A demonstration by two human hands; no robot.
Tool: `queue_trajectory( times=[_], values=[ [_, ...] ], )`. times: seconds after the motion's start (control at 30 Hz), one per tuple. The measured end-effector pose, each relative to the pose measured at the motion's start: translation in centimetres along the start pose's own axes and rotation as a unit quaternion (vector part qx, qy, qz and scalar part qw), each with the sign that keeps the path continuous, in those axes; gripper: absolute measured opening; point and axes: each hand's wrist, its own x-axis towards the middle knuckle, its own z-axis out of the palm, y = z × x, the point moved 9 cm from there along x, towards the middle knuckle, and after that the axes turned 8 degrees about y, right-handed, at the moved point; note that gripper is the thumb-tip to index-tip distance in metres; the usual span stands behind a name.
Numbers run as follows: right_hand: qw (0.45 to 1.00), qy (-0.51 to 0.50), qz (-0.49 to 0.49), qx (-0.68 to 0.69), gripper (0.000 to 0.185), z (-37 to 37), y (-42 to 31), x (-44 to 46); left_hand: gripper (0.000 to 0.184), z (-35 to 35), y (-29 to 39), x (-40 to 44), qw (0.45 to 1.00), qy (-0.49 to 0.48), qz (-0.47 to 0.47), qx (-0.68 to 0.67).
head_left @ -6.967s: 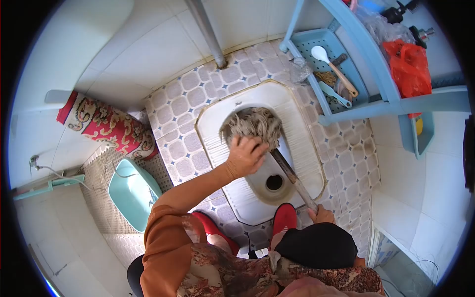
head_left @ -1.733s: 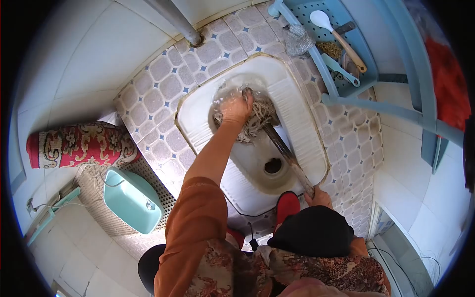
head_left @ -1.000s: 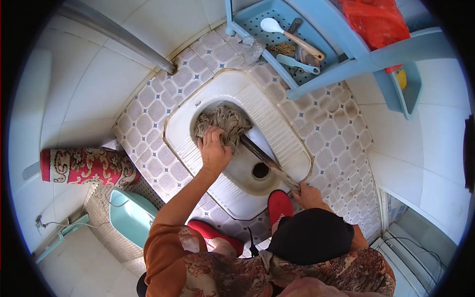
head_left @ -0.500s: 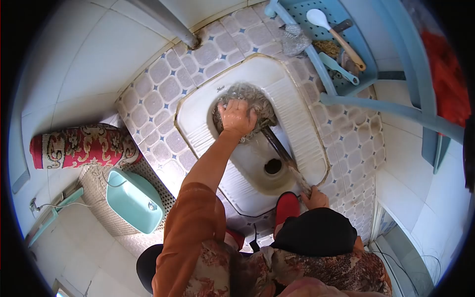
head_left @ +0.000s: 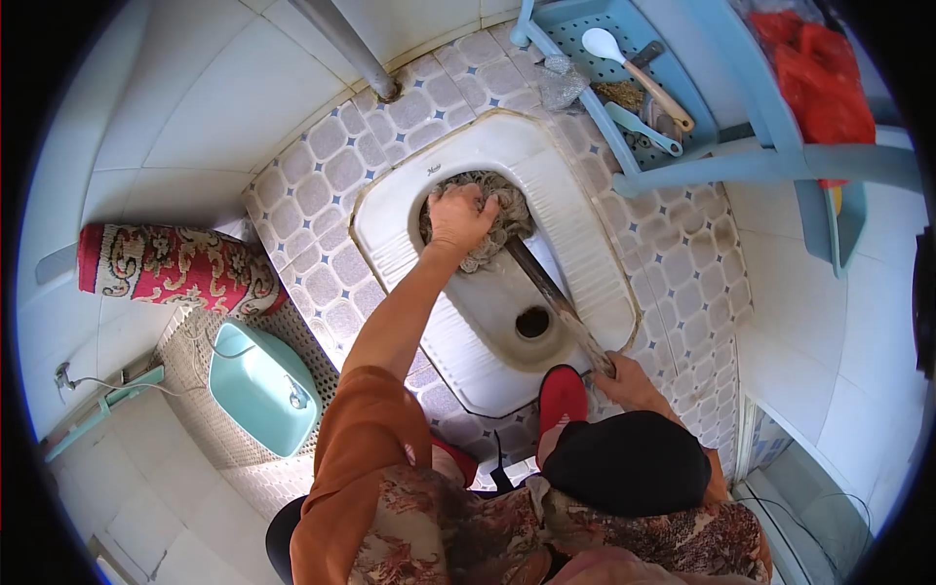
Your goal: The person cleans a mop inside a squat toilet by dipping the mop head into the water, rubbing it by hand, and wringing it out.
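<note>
A grey string mop head (head_left: 507, 210) lies in the upper bowl of the white squat toilet (head_left: 575, 263). My left hand (head_left: 462, 216) presses into its strands with bent fingers, gripping some of them. From the mop head the dark, worn handle (head_left: 546, 285) slopes down to the right, past the round drain hole. My right hand (head_left: 626, 380) is wrapped round the handle's pale lower end, near my red shoe (head_left: 563, 395).
A blue rack (head_left: 643, 180) at the upper right holds a white spoon (head_left: 603, 44) and other utensils. A red bag (head_left: 827, 88) hangs there. On the left are a rolled red carpet (head_left: 180, 268) and a turquoise basin (head_left: 258, 390). A grey pipe (head_left: 351, 44) stands behind.
My left hand has stayed at the mop head, shifting over it and now closing into its strands. My right hand has kept hold of the handle's end. The view has tilted and shifted.
</note>
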Motion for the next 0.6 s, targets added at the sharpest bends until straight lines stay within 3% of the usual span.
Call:
queue_trajectory(
  times=[0.1,0.2,0.33,0.37,0.47,0.5,0.6],
  values=[
    [0.996,-0.036,0.027,0.081,0.039,0.7,0.1,-0.6,0.022,-2.6,0.0,-0.2,0.996,-0.019,-0.004,-0.088],
    [0.993,-0.031,0.049,0.101,0.038,1.1,0.6,-1.3,0.023,-5.7,0.2,-1.1,0.99,0.108,-0.011,-0.093],
    [0.998,-0.01,0.034,0.056,0.038,0.6,-0.3,-1.1,0.04,-7.1,0.3,-3.2,0.988,0.137,-0.063,-0.006],
    [0.998,-0.011,0.027,0.051,0.038,0.5,-0.5,-0.6,0.055,-7.0,0.5,-4.0,0.991,0.121,-0.05,0.004],
    [1.0,-0.021,-0.012,0.005,0.038,0.7,-1.2,0.3,0.075,-4.5,0.5,-7.2,0.996,0.042,-0.074,0.001],
    [1.0,-0.022,-0.02,0.007,0.038,0.7,-1.8,0.8,0.096,-3.2,0.8,-8.0,0.997,-0.01,-0.058,0.053],
    [0.999,-0.026,-0.023,0.021,0.04,1.3,-3.6,2.2,0.105,-0.9,-0.8,-7.5,0.989,-0.087,-0.107,0.05]
  ],
)
